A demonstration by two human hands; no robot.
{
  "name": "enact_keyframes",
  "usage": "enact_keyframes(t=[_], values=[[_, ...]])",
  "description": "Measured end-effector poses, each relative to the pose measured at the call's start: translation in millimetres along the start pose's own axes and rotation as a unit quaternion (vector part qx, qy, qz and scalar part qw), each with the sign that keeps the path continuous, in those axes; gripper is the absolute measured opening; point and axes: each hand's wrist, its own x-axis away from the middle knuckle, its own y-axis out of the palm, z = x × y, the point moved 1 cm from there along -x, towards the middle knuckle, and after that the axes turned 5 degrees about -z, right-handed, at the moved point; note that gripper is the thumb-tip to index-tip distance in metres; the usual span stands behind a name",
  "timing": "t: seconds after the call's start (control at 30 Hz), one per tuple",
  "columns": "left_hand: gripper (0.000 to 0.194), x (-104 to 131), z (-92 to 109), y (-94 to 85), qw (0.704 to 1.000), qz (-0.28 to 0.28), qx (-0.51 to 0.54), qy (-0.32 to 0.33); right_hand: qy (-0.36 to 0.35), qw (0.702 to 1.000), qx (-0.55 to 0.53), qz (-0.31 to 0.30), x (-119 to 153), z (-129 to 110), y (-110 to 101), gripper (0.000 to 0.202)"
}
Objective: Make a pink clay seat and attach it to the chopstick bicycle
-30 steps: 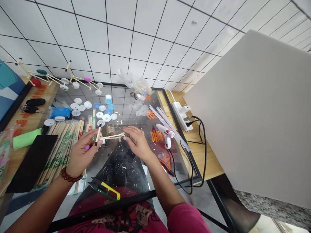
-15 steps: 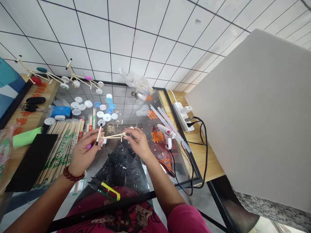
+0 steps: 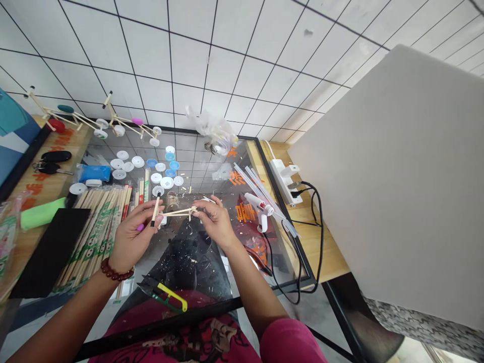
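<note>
1. Fingers (image 3: 140, 208) of the left hand (image 3: 128, 239) grip one small stick model (image 3: 174, 214) near its black-ended crosspiece; those of the right hand (image 3: 218, 222) pinch its other end.
2. Held above the glass tabletop (image 3: 200, 166), the model spans the gap between the hands, which hide parts of both its ends. One purple piece (image 3: 140, 227) shows at the left hand; whether it joins the model, I cannot tell.
3. Beyond the hands, loose bottle caps (image 3: 167, 182) lie scattered: eleven white, four blue. Two more white caps (image 3: 77, 188) sit farther left, near one blue packet (image 3: 96, 173).
4. Wrapped chopsticks (image 3: 94, 222), too crowded to count, spread beside the left hand, which covers some. One black sheet (image 3: 49, 252) and one green roll (image 3: 43, 214) flank them.
5. One pair of snips (image 3: 168, 292) lies between the forearms.
6. Right of the right hand are one glue gun (image 3: 255, 202), several clear glue sticks (image 3: 245, 176) and one power strip (image 3: 285, 179).
7. Along the wall stand two similar capped models (image 3: 137, 121); one plastic bag (image 3: 217, 136) sits apart from them.
</note>
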Motion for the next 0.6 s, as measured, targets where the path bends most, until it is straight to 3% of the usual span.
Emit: enact_keyframes(t=[0.1, 0.3, 0.4, 0.6], values=[[0.029, -1.0, -2.2, -2.7, 1.0, 0.007, -0.026, 0.01, 0.015, 0.999, 0.029, 0.001, 1.6, 0.1, 0.9, 0.018], [0.039, 0.6, -4.6, -4.6, 0.999, 0.028, -0.03, -0.018, 0.027, 0.998, 0.053, 0.001, 8.2, -0.1, -1.2, 0.057], [0.041, 3.4, -4.3, -7.5, 0.999, 0.04, -0.023, -0.019, 0.025, 0.997, 0.055, 0.038, 14.1, -2.8, -11.6, 0.057], [0.042, 7.0, -5.5, -22.2, 0.998, 0.055, -0.018, -0.006, -0.001, 0.99, 0.014, 0.141, 41.6, -18.9, -36.3, 0.037]])
